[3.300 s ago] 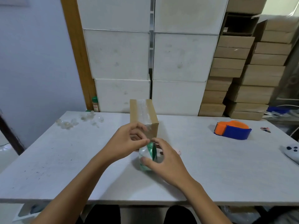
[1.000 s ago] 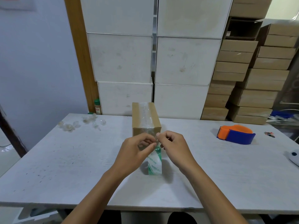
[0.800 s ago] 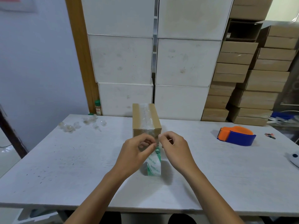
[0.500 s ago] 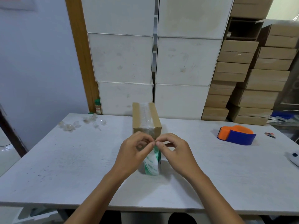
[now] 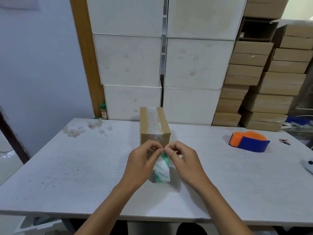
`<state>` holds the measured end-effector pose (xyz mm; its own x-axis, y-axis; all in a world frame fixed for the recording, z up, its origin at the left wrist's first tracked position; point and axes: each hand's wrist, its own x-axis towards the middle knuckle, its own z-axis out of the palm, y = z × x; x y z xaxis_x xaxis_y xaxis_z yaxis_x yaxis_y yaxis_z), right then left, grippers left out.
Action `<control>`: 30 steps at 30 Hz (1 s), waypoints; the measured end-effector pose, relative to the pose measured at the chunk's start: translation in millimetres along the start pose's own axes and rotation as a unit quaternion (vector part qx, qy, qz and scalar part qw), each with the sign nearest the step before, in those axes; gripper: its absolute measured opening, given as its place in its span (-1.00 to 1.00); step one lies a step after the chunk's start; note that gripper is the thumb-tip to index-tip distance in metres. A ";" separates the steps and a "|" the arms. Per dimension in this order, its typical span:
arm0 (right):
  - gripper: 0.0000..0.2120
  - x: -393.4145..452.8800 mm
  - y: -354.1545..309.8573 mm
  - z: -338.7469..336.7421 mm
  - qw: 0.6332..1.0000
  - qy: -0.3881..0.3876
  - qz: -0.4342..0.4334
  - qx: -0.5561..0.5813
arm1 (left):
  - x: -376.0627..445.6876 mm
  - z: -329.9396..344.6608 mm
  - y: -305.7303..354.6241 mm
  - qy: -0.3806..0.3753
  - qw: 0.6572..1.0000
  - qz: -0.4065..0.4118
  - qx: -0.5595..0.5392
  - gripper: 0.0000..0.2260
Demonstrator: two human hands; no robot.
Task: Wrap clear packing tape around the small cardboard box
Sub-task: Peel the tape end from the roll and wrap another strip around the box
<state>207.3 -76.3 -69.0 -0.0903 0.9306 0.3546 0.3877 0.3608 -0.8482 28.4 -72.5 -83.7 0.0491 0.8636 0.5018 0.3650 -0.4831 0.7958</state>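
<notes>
White cartons (image 5: 130, 60) are stacked against the back wall, with brown cardboard boxes (image 5: 264, 77) piled up to their right, and a pale worktable (image 5: 71, 175) is set in front of it all. Way over on the table's far left, some crumpled clear scraps (image 5: 79, 130) are scattered about, and a little green-capped bottle (image 5: 103, 111) is tucked by the wooden post behind them. Dead centre, the small cardboard box (image 5: 153, 124) is stood on the table, a strip of clear tape already laid along its top and down the near face. Just in front of it, the left hand (image 5: 142, 162) is pinched shut at thumb and forefinger, meeting the right hand (image 5: 184, 161), pinched the same way. What exactly is gripped between the fingertips can't be made out, probably the tape end. A tape roll (image 5: 161, 168) with a green-and-white core is seen between and under the two hands. Further right, an orange and blue tape dispenser (image 5: 249, 141) is parked well apart from everything.
</notes>
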 end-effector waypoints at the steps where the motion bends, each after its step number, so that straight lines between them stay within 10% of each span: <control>1: -0.89 -0.7 0.0 0.1 1.000 -0.001 0.005 0.008 | 0.0 -0.7 0.6 0.001 1.000 -0.008 -0.017 -0.92; 30: -0.71 -11.2 -0.7 11.1 0.992 -0.059 0.093 0.057 | -6.5 -3.5 1.4 0.015 0.990 -0.082 -0.117 -0.74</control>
<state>197.9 -86.3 -76.8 -0.1373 0.9799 0.1445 0.3013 0.1803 -0.9363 25.3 -79.3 -84.6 -0.0219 0.9303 0.3660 0.1402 -0.3597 0.9225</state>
